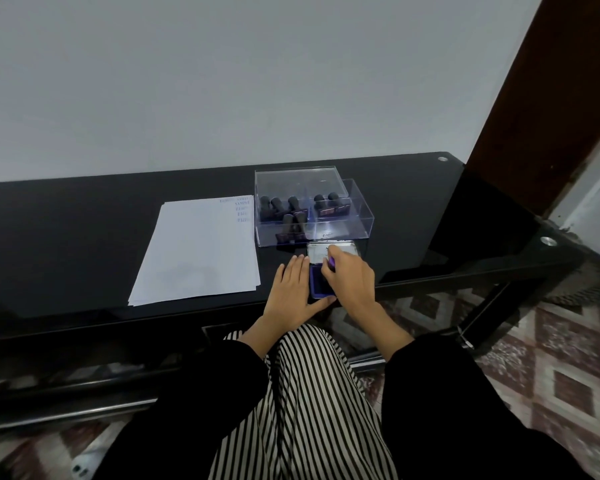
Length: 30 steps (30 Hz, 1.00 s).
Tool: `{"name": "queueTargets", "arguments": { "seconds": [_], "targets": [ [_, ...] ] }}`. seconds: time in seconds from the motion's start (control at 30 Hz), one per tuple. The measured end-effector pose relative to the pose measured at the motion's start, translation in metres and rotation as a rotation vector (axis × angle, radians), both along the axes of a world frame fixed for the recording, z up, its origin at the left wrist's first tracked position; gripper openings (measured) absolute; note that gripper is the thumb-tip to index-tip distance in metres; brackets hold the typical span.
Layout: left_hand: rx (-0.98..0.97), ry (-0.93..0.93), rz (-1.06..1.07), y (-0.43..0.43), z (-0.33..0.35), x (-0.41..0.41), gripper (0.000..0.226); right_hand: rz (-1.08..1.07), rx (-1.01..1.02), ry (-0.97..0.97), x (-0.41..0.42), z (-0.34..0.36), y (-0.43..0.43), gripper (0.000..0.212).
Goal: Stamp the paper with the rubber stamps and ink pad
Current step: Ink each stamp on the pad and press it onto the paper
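A stack of white paper (pixel 201 247) lies on the black table (pixel 84 244), with several faint blue stamp marks near its far right corner. A clear plastic box (pixel 357 216) beside it holds several black-handled rubber stamps (pixel 293 211). In front of the box sits the open ink pad (pixel 317 282), blue-purple, its silver lid (pixel 343 249) tipped back. My left hand (pixel 291 292) lies flat against the pad's left and near edges. My right hand (pixel 352 278) grips a stamp with a purple part (pixel 331 262) down on the pad; most of the stamp is hidden.
The table's front edge runs just below my hands, with my striped lap beneath. A white wall backs the table. A dark wooden door frame (pixel 548 98) stands at the right, and patterned floor tiles (pixel 551 358) lie below.
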<state>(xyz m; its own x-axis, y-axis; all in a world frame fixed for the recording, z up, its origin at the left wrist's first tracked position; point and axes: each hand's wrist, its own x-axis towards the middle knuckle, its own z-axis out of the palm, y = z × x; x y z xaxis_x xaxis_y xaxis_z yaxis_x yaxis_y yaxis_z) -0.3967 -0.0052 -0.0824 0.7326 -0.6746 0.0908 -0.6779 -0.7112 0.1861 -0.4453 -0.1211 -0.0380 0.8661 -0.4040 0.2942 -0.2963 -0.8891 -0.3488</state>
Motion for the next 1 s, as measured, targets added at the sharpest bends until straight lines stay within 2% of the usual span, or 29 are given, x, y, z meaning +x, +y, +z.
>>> {"name": "queueTargets", "arguments": {
  "seconds": [0.2,0.6,0.67,0.8,1.0],
  "targets": [
    [0.022,-0.029,0.01,-0.001,-0.001,-0.001,0.135,-0.015,-0.011,-0.077,0.001,-0.006,0.002,0.013],
    [0.024,-0.057,0.028,-0.001,-0.001,-0.003,0.131,0.031,-0.01,-0.103,0.009,-0.01,-0.003,0.012],
    [0.026,-0.054,0.026,-0.001,-0.001,-0.003,0.132,0.018,-0.029,-0.167,0.009,-0.013,-0.002,0.013],
    [0.037,-0.047,0.028,-0.002,-0.002,-0.002,0.134,0.041,-0.104,-0.288,-0.001,-0.02,0.002,0.031],
    [0.042,-0.035,0.032,-0.002,-0.002,-0.002,0.134,0.04,-0.144,-0.347,-0.006,-0.023,0.004,0.032]
  ]
}}
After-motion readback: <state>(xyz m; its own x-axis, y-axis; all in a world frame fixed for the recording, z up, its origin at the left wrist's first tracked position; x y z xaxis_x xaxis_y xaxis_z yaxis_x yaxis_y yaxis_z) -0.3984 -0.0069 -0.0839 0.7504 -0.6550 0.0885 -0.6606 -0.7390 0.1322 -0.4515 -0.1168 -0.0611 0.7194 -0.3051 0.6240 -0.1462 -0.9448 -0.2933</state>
